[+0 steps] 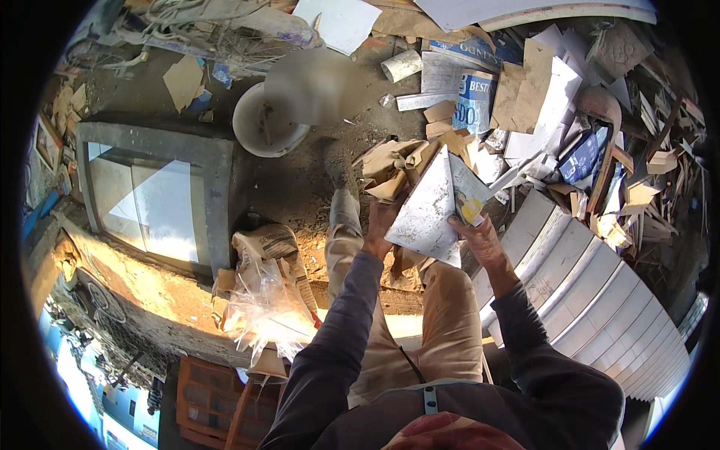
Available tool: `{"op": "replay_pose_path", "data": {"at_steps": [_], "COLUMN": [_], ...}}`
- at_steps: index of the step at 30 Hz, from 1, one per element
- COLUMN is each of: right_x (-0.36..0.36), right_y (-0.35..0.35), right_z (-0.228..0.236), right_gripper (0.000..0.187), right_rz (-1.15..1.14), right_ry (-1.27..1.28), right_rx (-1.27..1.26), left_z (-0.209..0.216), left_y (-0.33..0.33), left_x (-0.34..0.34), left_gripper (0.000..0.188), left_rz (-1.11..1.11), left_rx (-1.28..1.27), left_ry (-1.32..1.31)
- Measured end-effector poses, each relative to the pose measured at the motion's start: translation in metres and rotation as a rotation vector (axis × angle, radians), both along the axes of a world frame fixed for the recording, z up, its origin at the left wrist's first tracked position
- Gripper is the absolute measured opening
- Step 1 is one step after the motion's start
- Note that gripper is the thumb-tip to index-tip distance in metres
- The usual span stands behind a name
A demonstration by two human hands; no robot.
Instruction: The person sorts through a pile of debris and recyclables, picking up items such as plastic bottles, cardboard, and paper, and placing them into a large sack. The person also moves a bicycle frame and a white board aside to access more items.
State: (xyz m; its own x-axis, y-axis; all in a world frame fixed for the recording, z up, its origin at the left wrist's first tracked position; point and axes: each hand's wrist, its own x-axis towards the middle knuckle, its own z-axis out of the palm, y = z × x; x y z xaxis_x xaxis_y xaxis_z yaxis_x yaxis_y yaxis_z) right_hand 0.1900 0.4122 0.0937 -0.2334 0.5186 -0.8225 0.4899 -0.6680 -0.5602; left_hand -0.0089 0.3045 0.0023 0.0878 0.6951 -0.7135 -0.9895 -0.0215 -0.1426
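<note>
My left hand (pixel 381 227) is closed around a bundle of crumpled brown cardboard (pixel 391 169) and the near left corner of a speckled white sheet (pixel 426 214). My right hand (pixel 481 241) pinches the edge of a folded piece of card (pixel 466 191) with a grey and yellow printed side, which lies against the white sheet. Both hands are in front of my knees, above the dirt floor. The fingers of my left hand are partly hidden behind the sheet and cardboard.
At the left sits an old box television (pixel 225 187). A white bucket (pixel 247 142) stands farther off, beside a blurred patch. Clear plastic (pixel 266 300) and a brown sack (pixel 277 241) lie near my left leg. Scrap paper and cardboard (pixel 525 90) heap up right; ribbed white panels (pixel 592 292) lie nearer.
</note>
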Motion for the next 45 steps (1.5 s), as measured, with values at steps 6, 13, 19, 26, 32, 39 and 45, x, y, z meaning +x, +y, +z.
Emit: {"op": "replay_pose_path", "data": {"at_steps": [6, 13, 19, 26, 32, 39, 45], "right_x": [0.035, 0.097, 0.035, -0.145, -0.276, -0.316, -0.281], "right_y": [-0.054, -0.151, -0.247, -0.414, -0.559, -0.578, -0.632], "right_z": [0.046, 0.102, 0.165, 0.154, 0.019, -0.064, -0.015], "right_gripper": [0.073, 0.086, 0.076, 0.108, 0.126, 0.114, 0.12], "right_rz": [0.18, 0.371, 0.524, 1.027, 1.364, 1.499, 1.63], "right_ry": [0.066, 0.044, 0.111, 0.408, -0.002, -0.151, 0.011], "right_rx": [0.11, 0.243, -0.002, 0.55, 0.562, 0.639, 0.764], "left_z": [0.097, 0.178, 0.209, 0.114, -0.012, 0.02, -0.033], "left_y": [-0.064, -0.171, -0.318, -0.538, -0.682, -0.744, -0.761], "left_x": [0.025, 0.114, 0.106, 0.04, -0.01, -0.024, -0.114], "left_gripper": [0.037, 0.042, 0.046, 0.052, 0.057, 0.06, 0.064], "left_rz": [-0.302, -0.006, -0.062, 0.117, 0.184, 0.177, -0.184], "left_rx": [0.126, -0.009, -0.101, -0.519, -0.595, -0.965, -1.513], "left_ry": [1.128, 1.144, 1.132, 0.939, 0.848, 0.736, 1.332]}}
